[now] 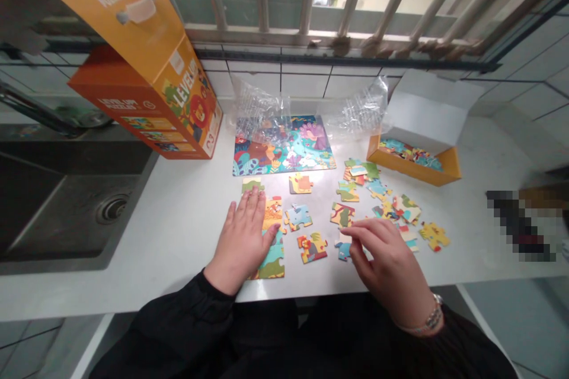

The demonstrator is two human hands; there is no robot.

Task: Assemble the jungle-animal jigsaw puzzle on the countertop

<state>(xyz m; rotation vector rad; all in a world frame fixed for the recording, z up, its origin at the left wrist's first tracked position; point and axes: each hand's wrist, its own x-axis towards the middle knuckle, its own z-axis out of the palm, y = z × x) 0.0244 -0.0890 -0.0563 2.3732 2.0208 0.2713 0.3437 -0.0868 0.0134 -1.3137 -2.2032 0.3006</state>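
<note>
My left hand lies flat, fingers stretched out, over a strip of joined puzzle pieces and covers part of it. My right hand hovers with its index finger out and thumb a little apart, right at a blue and white puzzle piece; whether it touches the piece is unclear. Just above that fingertip lies a red and green piece. Between my hands sit a piece with a lion, a light-blue piece and a yellow and orange piece.
Loose pieces are heaped right of centre. Behind stand a finished-looking puzzle picture, clear plastic bags and an opened yellow box holding more pieces. A tall orange box stands left, beside the sink.
</note>
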